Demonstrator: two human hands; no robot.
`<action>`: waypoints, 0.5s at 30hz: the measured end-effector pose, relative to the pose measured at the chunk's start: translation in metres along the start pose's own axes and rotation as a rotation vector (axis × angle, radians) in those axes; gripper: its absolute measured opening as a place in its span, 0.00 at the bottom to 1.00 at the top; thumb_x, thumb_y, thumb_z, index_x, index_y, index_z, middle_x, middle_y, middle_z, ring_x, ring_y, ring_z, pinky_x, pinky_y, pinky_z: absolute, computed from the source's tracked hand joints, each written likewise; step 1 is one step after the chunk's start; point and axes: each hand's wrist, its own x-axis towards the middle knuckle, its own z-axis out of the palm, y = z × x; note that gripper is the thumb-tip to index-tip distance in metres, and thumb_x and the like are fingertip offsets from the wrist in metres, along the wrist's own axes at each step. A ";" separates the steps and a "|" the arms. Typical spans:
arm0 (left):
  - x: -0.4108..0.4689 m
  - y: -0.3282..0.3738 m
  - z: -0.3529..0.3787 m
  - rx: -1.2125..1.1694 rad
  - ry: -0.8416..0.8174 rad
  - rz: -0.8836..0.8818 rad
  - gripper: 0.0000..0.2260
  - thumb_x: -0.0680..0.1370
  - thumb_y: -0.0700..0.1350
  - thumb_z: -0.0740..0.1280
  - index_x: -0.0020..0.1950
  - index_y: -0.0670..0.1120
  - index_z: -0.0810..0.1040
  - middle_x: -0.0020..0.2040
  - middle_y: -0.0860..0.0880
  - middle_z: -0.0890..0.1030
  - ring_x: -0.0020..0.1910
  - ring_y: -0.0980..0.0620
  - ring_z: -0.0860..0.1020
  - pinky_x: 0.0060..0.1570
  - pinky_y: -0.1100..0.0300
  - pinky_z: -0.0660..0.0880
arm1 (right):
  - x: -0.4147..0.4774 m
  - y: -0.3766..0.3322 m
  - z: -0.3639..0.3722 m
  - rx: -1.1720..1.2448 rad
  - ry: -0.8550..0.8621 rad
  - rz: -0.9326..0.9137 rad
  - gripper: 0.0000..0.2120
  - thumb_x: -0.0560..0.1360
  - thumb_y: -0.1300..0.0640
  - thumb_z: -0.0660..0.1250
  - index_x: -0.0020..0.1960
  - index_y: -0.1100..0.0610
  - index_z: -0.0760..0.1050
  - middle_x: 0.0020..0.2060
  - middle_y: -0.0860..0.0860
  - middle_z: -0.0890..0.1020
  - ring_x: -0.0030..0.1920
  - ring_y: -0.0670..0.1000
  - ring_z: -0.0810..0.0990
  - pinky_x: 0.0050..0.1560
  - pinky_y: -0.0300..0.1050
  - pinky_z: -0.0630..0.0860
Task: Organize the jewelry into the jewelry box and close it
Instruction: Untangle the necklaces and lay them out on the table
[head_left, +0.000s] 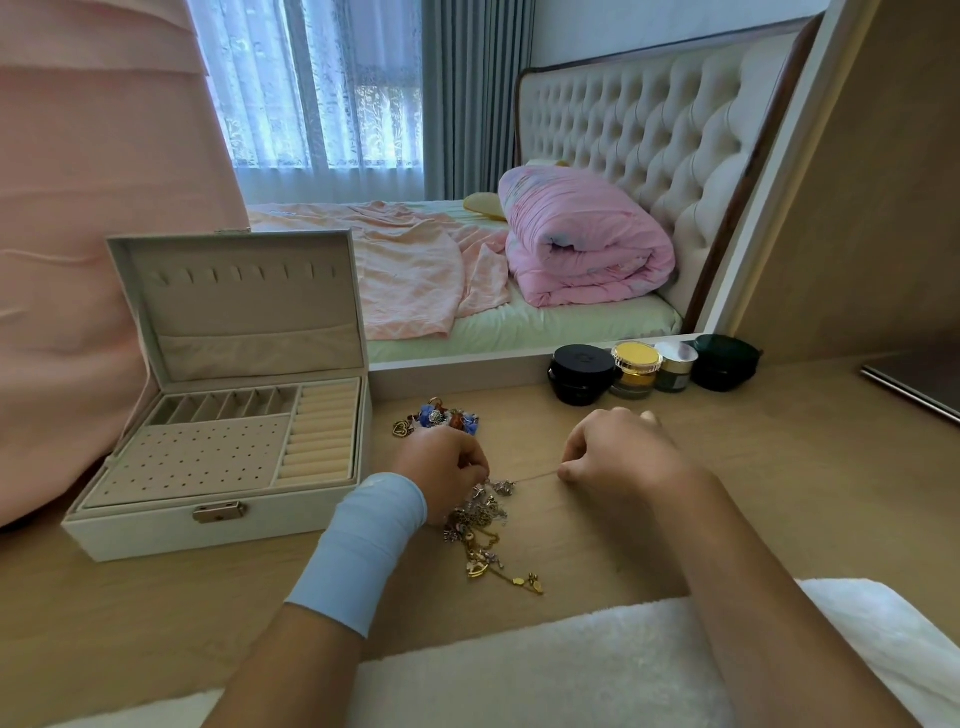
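Note:
A white jewelry box (156, 530) stands open at the left of the wooden table, its lid upright and its trays bare. A tangled pile of chains and charms (480, 525) lies in the middle, with a second cluster of blue and red pieces (441, 415) behind it. My left hand (441, 467), with a light blue wristband, pinches the top of the pile. My right hand (618, 452) pinches the other end of a thin chain (535, 475) stretched between both hands.
Several cosmetic jars (634, 369) stand at the back by the mirror frame (467, 366). A white fluffy cloth (597, 670) lies along the near edge. A dark flat object (914, 384) sits at the far right.

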 end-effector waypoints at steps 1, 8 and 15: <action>0.000 0.000 0.002 0.004 0.000 0.000 0.06 0.79 0.46 0.66 0.51 0.50 0.83 0.49 0.54 0.82 0.47 0.57 0.76 0.50 0.64 0.73 | 0.000 -0.001 0.000 -0.014 0.017 -0.001 0.08 0.78 0.44 0.68 0.52 0.45 0.84 0.53 0.44 0.81 0.61 0.49 0.72 0.66 0.54 0.64; -0.001 -0.003 0.010 -0.034 0.083 -0.006 0.05 0.80 0.49 0.65 0.49 0.57 0.80 0.46 0.57 0.80 0.45 0.57 0.77 0.50 0.57 0.78 | -0.002 -0.026 0.017 0.199 0.018 -0.246 0.09 0.78 0.45 0.68 0.58 0.40 0.82 0.56 0.43 0.77 0.61 0.47 0.70 0.65 0.50 0.69; 0.000 -0.003 0.011 0.093 0.181 0.111 0.05 0.77 0.54 0.67 0.52 0.60 0.79 0.51 0.61 0.75 0.53 0.57 0.71 0.53 0.62 0.70 | -0.002 -0.027 0.026 0.274 0.066 -0.263 0.05 0.77 0.49 0.72 0.52 0.43 0.85 0.48 0.40 0.78 0.47 0.42 0.76 0.52 0.43 0.76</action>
